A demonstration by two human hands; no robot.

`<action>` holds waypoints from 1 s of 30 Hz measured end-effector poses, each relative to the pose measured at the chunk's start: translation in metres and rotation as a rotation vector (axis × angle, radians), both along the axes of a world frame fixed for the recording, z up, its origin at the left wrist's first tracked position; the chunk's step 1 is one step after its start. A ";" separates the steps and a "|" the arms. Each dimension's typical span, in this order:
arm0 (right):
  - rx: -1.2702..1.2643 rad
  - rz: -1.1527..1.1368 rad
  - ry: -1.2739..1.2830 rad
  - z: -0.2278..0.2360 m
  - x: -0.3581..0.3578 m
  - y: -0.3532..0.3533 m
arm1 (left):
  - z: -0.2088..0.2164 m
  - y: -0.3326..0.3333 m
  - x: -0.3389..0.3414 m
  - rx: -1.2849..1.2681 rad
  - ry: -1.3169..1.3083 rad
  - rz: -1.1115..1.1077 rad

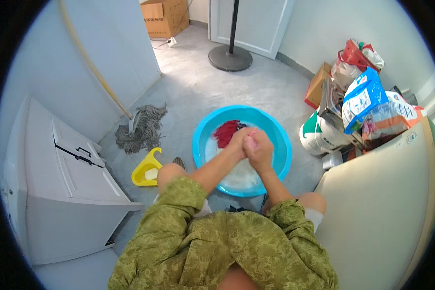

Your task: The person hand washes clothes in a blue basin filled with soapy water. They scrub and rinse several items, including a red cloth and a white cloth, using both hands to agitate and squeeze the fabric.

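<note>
Over a round blue basin [282, 159] on the floor, my left hand [241, 141] and my right hand [260, 149] are closed tightly against each other. Something pinkish shows between them, but whether it is wet cloth or just fingers is too small to make out. Below the hands, whitish sudsy water [241, 176] fills the basin. A dark red cloth [224, 134] lies in it toward the far left side, with a darker bit of fabric beside it. Both forearms are bare below rolled green patterned sleeves.
A yellow soap holder [139, 178] with a pale soap bar [151, 174] and a grey string mop [145, 126] are on the left. Right of the basin stand a white bucket [313, 135] and piled bags [365, 99]. A cream panel [372, 203] borders my right; a white cabinet [82, 179], my left.
</note>
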State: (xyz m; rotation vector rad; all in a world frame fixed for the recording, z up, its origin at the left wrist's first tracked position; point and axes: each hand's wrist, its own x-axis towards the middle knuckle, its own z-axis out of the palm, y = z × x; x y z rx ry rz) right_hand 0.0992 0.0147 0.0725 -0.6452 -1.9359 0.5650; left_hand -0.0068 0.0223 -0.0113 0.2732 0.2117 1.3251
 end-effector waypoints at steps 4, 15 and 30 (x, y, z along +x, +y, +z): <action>-0.510 -0.211 -0.118 -0.052 0.012 0.065 | 0.009 0.004 0.038 -0.509 0.225 0.499; -0.149 -0.363 -0.393 -0.060 -0.003 0.078 | -0.001 0.010 0.034 -0.590 0.117 0.503; -0.213 -0.224 -0.092 -0.042 -0.005 0.064 | -0.003 0.015 0.020 -0.442 0.224 0.454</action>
